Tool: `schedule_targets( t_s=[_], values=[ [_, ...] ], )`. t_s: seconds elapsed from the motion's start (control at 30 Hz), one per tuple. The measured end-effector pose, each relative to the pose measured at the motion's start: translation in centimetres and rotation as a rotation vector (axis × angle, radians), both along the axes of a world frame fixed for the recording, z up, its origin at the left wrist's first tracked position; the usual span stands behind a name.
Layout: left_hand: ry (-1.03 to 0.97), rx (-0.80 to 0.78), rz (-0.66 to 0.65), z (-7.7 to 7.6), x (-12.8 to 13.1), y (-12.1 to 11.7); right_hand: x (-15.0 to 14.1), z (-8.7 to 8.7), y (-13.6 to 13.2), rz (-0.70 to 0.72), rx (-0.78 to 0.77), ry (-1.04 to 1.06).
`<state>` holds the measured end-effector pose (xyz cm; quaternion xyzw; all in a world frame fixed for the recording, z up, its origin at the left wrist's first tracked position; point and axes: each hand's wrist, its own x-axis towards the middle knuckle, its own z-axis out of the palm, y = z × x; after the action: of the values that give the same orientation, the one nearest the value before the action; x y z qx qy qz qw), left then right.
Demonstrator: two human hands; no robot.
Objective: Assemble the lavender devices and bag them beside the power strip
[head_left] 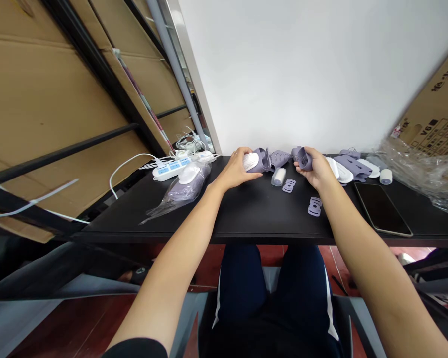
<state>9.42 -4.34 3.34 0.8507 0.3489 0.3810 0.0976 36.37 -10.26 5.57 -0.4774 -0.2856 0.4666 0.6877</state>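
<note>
"Over the black table (pixel 261 214), what's gripped?"

"Left hand (pixel 236 169) curls around a lilac silicone cup (pixel 260 161) lined with a white oval pad (pixel 251 161); right hand (pixel 311 166) closes on a lilac silicone piece (pixel 301 158)."

"Around them?"

"Nearest, a perforated lilac tab (pixel 314 206); then a white roll (pixel 279 176) between the hands; a black phone (pixel 381 209) right; a power strip (pixel 173 169) left."

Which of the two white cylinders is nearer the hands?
The cylinder between the left hand and right hand; the other sits farther right, near the plastic bag.
</note>
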Motion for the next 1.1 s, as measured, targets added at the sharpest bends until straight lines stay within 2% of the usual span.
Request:
schedule_targets(
  t_s=[0.23,0.5,0.7,0.87,1.1],
  values=[
    [0.068,0.025,-0.011,0.16,0.01,-0.17,-0.27,-0.04,-0.18,-0.113,0.056,-0.118],
    [0.1,0.06,-0.049,0.36,0.31,-0.59,-0.27,0.18,-0.21,-0.121,0.056,-0.06],
    [0.145,0.091,-0.017,0.41,0.46,-0.61,-0.58,0.09,-0.45,-0.161,0.068,-0.249],
    [0.211,0.177,0.005,0.37,0.27,-0.3,-0.81,0.16,-0.79,-0.203,0.088,-0.426],
    [0.295,0.265,0.065,0.19,0.03,-0.22,-0.84,0.13,-0.85,-0.201,0.106,-0.548]
  ],
)
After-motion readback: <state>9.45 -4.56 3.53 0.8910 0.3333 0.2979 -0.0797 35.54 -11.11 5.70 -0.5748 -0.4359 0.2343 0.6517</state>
